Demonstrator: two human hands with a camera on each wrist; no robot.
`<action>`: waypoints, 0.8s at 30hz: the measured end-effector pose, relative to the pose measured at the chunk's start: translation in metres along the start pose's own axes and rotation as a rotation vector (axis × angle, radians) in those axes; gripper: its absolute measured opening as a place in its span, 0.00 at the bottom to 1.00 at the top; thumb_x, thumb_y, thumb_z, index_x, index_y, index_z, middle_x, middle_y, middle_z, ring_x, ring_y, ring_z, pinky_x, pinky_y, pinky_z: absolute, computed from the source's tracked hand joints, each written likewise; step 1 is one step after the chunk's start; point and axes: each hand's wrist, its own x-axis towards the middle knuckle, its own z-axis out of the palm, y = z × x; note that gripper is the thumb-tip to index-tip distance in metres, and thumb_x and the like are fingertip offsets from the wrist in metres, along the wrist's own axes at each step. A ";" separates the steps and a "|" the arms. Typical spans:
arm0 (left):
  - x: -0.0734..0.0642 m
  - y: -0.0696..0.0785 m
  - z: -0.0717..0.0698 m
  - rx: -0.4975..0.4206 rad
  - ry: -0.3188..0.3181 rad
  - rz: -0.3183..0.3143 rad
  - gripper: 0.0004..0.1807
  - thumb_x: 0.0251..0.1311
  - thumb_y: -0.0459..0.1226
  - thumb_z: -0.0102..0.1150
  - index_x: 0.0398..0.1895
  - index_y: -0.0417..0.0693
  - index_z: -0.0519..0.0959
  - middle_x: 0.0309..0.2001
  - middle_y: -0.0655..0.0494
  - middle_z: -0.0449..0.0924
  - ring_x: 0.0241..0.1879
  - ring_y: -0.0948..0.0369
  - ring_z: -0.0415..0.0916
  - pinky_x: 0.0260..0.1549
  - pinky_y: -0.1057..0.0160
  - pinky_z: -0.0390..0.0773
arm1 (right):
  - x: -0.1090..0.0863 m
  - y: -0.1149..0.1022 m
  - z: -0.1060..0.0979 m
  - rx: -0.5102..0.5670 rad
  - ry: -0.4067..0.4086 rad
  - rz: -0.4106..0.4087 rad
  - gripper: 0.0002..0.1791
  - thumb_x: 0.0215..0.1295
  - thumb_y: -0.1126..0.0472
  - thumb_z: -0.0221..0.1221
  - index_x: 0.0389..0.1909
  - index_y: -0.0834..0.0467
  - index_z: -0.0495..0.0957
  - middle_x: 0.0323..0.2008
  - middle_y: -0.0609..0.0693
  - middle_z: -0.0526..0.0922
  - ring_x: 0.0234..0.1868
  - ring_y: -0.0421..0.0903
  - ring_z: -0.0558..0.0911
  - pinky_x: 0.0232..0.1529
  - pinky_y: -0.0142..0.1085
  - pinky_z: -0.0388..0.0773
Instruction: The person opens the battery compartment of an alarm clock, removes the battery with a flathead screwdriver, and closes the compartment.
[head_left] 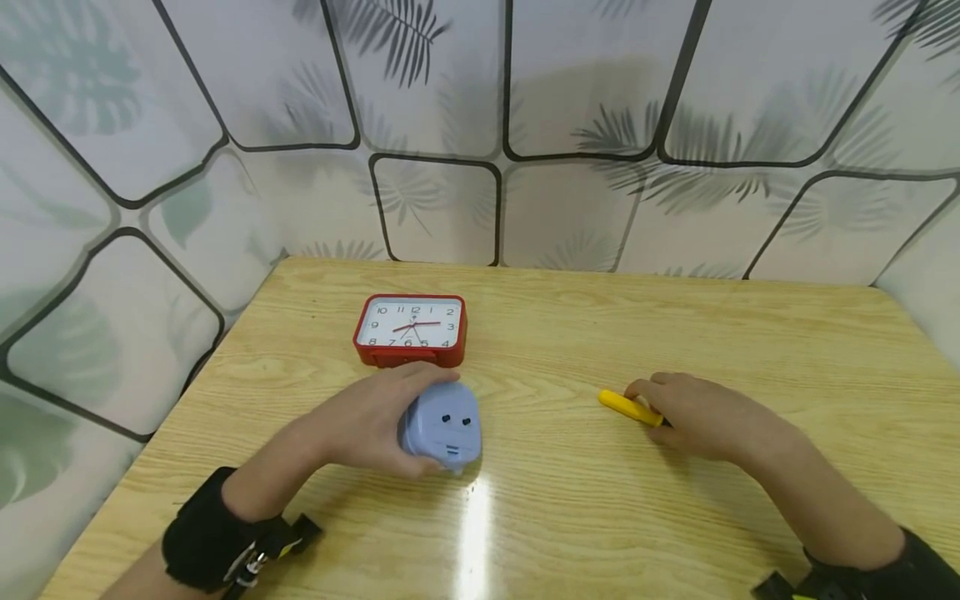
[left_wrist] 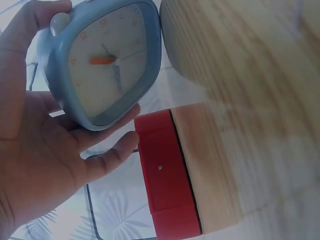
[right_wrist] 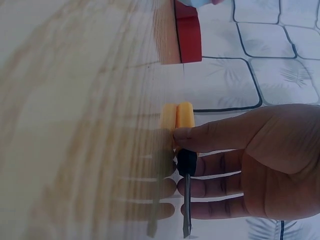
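Note:
My left hand [head_left: 367, 421] grips a small light-blue alarm clock [head_left: 435, 437] by its sides, thumb on the near edge and fingers at the far edge. Its back, with two black knobs, faces up in the head view; the left wrist view shows its white face [left_wrist: 130, 37] with an orange hand. On the right, my right hand [head_left: 712, 417] pinches a flat-blade screwdriver [right_wrist: 187, 162] by its yellow and black handle, low at the tabletop. Most of the shaft is hidden under the hand in the head view.
A red rectangular clock [head_left: 410, 357] with a white face stands just behind the blue one. The wood-grain table [head_left: 555, 500] reaches back to a wall [head_left: 570, 208] covered in leaf-patterned panels. A bright reflection lies on the tabletop near the front.

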 end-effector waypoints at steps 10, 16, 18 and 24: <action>0.000 -0.001 0.003 0.034 -0.127 -0.040 0.52 0.39 0.52 0.77 0.70 0.43 0.67 0.64 0.49 0.73 0.56 0.58 0.73 0.57 0.54 0.77 | 0.000 0.001 0.000 -0.008 0.002 -0.005 0.22 0.62 0.60 0.68 0.57 0.56 0.77 0.34 0.42 0.75 0.31 0.37 0.70 0.33 0.36 0.73; 0.002 0.004 0.009 0.027 -0.165 -0.041 0.52 0.41 0.51 0.79 0.70 0.44 0.66 0.66 0.49 0.72 0.60 0.56 0.73 0.61 0.54 0.75 | -0.002 -0.001 -0.003 0.000 0.046 -0.016 0.26 0.62 0.53 0.68 0.59 0.56 0.76 0.35 0.42 0.76 0.29 0.35 0.71 0.32 0.34 0.74; 0.002 0.006 0.009 0.026 -0.166 -0.040 0.51 0.42 0.52 0.79 0.70 0.43 0.67 0.67 0.48 0.71 0.62 0.55 0.73 0.62 0.53 0.74 | -0.002 -0.003 -0.004 -0.012 0.069 -0.024 0.27 0.62 0.52 0.68 0.60 0.57 0.76 0.36 0.43 0.77 0.30 0.35 0.72 0.32 0.35 0.75; 0.002 0.012 0.008 0.052 -0.179 -0.028 0.46 0.50 0.52 0.75 0.70 0.41 0.69 0.71 0.43 0.68 0.67 0.48 0.70 0.65 0.50 0.71 | -0.004 -0.011 -0.007 -0.043 0.121 -0.037 0.29 0.63 0.52 0.67 0.63 0.57 0.75 0.44 0.48 0.81 0.36 0.39 0.78 0.37 0.42 0.81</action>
